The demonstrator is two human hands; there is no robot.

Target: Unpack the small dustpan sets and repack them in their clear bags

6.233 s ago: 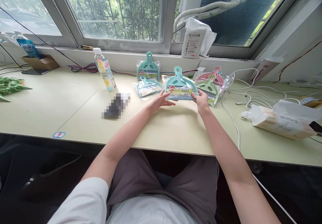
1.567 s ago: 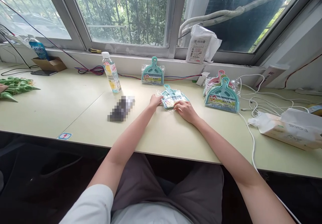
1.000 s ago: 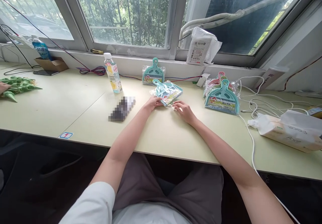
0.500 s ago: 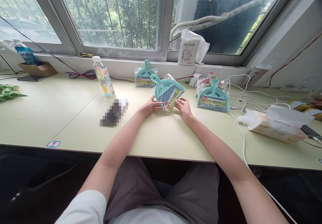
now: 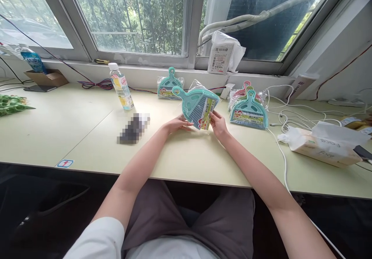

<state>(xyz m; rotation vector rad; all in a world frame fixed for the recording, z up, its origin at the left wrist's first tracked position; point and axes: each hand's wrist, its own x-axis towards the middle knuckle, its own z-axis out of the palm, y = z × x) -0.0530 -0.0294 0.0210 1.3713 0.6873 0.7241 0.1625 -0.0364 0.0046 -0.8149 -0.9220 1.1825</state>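
Held tilted over the table is a turquoise dustpan and brush set (image 5: 196,106) in clear plastic wrap, its ring handle pointing up and left. My left hand (image 5: 178,124) grips its lower left edge, thumb and fingers close together, some fingertips hidden behind it. On the lower right side, by the printed label, my right hand (image 5: 220,126) pinches the wrapped set. Behind it leans another turquoise dustpan set (image 5: 170,86). To the right stand a turquoise dustpan set (image 5: 249,111) and, partly hidden behind, a pink dustpan set (image 5: 247,86).
A drink bottle (image 5: 122,88) stands left of my hands, with a pixelated dark item (image 5: 133,129) nearer me. At right lie a tissue pack (image 5: 324,144) and tangled white cables (image 5: 286,166). A white package (image 5: 222,55) rests on the windowsill. Green items (image 5: 14,106) lie far left.
The held dustpan set has turned slightly, its label side now more upright, and shifted a little to the right. My right hand has moved with it. The view has shifted slightly.
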